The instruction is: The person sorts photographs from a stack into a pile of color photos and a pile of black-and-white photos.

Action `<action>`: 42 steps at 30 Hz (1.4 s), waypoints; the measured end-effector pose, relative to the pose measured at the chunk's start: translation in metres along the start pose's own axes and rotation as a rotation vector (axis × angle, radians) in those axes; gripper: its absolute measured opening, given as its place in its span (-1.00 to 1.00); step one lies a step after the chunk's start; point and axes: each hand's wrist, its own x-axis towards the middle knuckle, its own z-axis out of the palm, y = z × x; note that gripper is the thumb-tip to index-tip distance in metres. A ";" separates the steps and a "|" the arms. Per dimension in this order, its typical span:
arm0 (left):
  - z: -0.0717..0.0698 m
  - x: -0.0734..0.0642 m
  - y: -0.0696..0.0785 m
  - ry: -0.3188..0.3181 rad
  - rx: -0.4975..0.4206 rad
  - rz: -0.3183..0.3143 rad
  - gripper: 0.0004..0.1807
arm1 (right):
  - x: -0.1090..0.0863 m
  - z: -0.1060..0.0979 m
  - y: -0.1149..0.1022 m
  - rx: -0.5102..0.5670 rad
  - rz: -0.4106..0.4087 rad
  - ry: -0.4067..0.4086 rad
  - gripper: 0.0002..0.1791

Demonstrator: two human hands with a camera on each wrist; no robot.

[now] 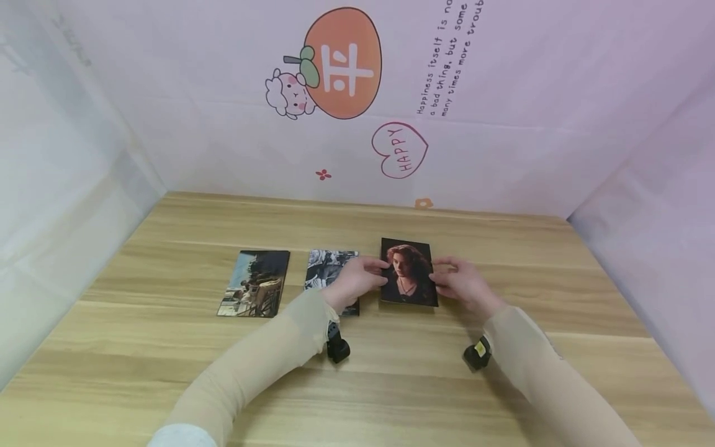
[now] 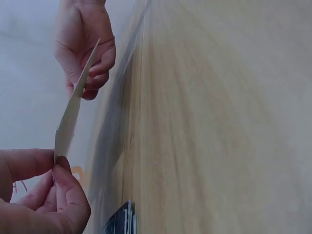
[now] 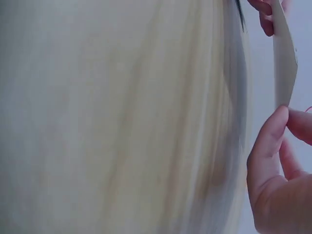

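Both hands hold a photo card (image 1: 409,273) with a dark portrait of a long-haired person on its face. The left hand (image 1: 359,280) pinches its left edge, the right hand (image 1: 461,283) its right edge. In the left wrist view the pale back of the card (image 2: 72,114) shows, lifted off the wood, with thumb and fingers of the left hand (image 2: 46,195) at its near end. From the right wrist, the right hand (image 3: 285,170) pinches the card's lower end. A black-and-white photo card (image 1: 324,268) lies partly hidden under the left hand and wrist.
Farther left, a colour photo card (image 1: 254,284), seemingly on a small stack, lies on the wooden table (image 1: 402,385). Printed white cloth (image 1: 223,143) stands behind the table's back edge and along both sides. A black wrist camera (image 1: 337,344) hangs below the left sleeve.
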 end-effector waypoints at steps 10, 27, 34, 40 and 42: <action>-0.026 -0.016 0.005 -0.023 0.080 0.017 -0.65 | -0.009 0.012 -0.007 0.067 -0.157 -0.011 -0.46; -0.085 -0.052 0.008 0.022 0.159 0.042 -0.63 | -0.023 0.060 -0.042 0.068 -0.235 -0.069 -0.52; -0.110 -0.065 0.011 0.097 0.165 0.068 -0.60 | -0.021 0.085 -0.057 0.145 -0.224 -0.060 -0.53; -0.134 -0.074 0.005 0.101 0.110 0.117 -0.58 | -0.020 0.109 -0.071 0.197 -0.229 -0.057 -0.57; -0.144 -0.078 0.004 0.098 0.120 0.137 -0.58 | -0.020 0.118 -0.075 0.218 -0.221 -0.058 -0.58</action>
